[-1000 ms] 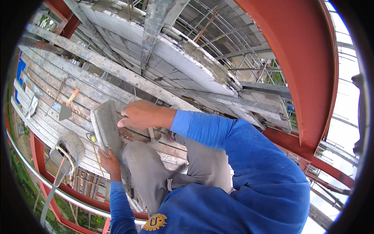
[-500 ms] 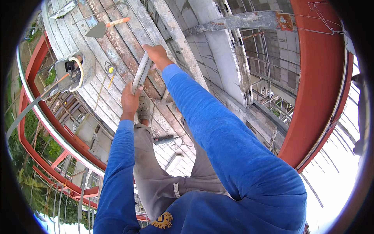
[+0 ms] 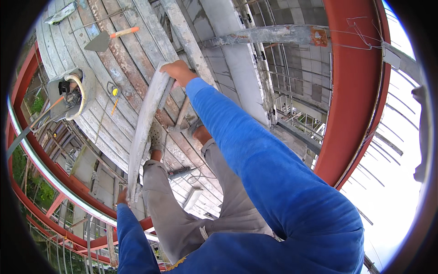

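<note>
A long, pale grey, concrete-like slab (image 3: 147,121) is held between my hands, slanting from upper right to lower left above my right-of-centre plank platform. My right hand (image 3: 179,73) grips its far end, fingers wrapped over the edge. My left hand (image 3: 122,196) is at the near end, its fingers partly hidden by the slab. Below the slab, my clog-shod left foot (image 3: 156,136) stands on the planks (image 3: 132,68). A wooden-handled tool (image 3: 183,111), perhaps a hammer, lies between my feet.
A trowel (image 3: 101,42) with an orange handle lies far left. Nearer are a grey bucket (image 3: 89,93) with a hose-like loop and a yellow-cased tool (image 3: 115,92). A corded power tool (image 3: 179,172) sits by my legs. Curved red beams (image 3: 351,91) flank the platform.
My left hand has moved down and left with the slab's near end, and the slab now shows much longer. My right hand still grips the far end. The view has shifted slightly.
</note>
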A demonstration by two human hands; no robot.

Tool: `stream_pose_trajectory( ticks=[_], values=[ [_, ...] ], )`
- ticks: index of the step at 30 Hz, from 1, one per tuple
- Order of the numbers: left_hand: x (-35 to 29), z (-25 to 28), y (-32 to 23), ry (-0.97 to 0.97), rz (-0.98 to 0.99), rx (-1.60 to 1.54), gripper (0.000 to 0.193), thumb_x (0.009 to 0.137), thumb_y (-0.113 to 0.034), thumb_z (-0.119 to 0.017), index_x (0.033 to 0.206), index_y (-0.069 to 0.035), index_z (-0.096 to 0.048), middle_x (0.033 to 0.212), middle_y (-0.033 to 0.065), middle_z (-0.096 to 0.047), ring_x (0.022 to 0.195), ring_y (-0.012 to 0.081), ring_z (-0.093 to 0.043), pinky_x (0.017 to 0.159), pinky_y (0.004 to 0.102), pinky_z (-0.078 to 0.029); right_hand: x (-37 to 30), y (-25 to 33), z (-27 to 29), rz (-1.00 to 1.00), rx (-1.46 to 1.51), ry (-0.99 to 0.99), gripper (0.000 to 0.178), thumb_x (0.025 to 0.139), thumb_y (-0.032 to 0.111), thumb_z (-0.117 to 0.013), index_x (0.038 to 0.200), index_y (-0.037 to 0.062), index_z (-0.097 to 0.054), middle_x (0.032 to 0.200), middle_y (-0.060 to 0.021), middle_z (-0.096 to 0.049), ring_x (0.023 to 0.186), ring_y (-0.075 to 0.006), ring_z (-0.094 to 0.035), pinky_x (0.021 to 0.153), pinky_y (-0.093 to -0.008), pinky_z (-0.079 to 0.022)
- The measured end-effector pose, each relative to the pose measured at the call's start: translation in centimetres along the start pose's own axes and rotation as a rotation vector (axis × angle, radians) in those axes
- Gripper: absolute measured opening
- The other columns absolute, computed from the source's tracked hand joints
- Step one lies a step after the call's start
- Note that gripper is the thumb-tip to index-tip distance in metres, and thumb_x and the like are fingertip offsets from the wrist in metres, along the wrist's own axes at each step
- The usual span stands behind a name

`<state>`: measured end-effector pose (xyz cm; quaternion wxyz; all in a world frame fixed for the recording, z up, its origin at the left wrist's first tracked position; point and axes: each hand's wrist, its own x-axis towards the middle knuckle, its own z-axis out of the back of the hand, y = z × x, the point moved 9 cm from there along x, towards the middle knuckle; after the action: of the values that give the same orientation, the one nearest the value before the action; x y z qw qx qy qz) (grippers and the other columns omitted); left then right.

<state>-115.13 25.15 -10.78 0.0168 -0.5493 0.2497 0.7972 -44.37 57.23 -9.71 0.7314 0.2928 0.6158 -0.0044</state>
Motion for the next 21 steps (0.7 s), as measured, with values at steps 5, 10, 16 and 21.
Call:
stream_pose_trajectory(
  ticks=[5,10,16,21],
  values=[
    [1.7,-1.7,5.5,0.268,0.134,-0.392,0.076,0.093,-0.077,-0.054,0.134,-0.014,-0.063,0.116,0.0154,-0.065,0.110,0.0358,-0.060,0.093,0.0568,-0.051,-1.7,0.7,-0.1,-0.010,-0.020,-0.004,0.046,0.082,0.015,-0.084,0.112,-0.0162,-0.068,0.115,-0.0309,-0.069,0.098,-0.0480,-0.072,0.075,-0.0679,-0.061],
    [1.9,-4.8,3.8,0.414,0.102,-0.507,0.076,0.092,-0.081,-0.047,0.122,-0.016,-0.069,0.095,0.0089,-0.071,0.079,0.0265,-0.065,0.069,0.0426,-0.053,-2.1,0.9,-0.3,0.041,-0.075,-0.041,0.052,0.081,0.014,-0.082,0.114,-0.0212,-0.063,0.121,-0.0328,-0.065,0.100,-0.0482,-0.071,0.075,-0.0647,-0.062],
    [2.6,-5.1,3.9,0.462,0.069,-0.388,0.072,0.094,-0.082,-0.044,0.126,-0.022,-0.066,0.102,0.0058,-0.071,0.076,0.0280,-0.061,0.064,0.0430,-0.049,-0.9,0.1,0.8,0.080,-0.097,-0.083,0.046,0.077,0.010,-0.079,0.109,-0.0204,-0.064,0.117,-0.0313,-0.066,0.097,-0.0468,-0.071,0.074,-0.0654,-0.062],
    [1.7,-1.5,4.3,0.318,-0.005,-0.318,0.067,0.096,-0.077,-0.048,0.135,-0.025,-0.060,0.122,0.0060,-0.068,0.093,0.0319,-0.063,0.073,0.0498,-0.049,-4.3,-0.8,4.8,0.019,0.012,-0.052,0.052,0.073,0.009,-0.081,0.111,-0.0208,-0.061,0.122,-0.0336,-0.063,0.100,-0.0488,-0.070,0.070,-0.0640,-0.063]
  ],
)
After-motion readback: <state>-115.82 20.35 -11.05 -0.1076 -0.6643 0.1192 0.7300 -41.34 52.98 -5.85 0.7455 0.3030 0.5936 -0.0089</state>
